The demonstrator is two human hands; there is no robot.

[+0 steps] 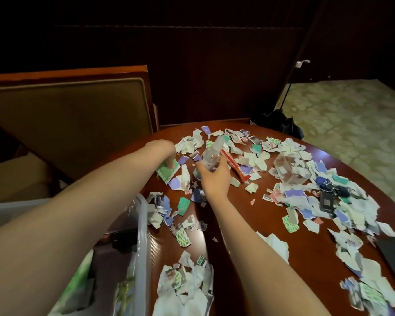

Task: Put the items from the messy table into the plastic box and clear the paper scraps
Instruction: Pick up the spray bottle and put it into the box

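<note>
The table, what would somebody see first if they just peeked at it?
Torn paper scraps all over the dark wooden table, thickest on the right and near edges. In the middle, the right hand grips a clear bottle, while the left hand presses on a green packet at the far left edge. A clear plastic box waits at the near left.

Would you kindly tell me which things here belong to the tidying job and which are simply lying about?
Part of the job:
clear bottle in the right hand
green packet under the left hand
red packet
keys
paper scraps
plastic box

Just lying about:
chair
umbrella
</note>
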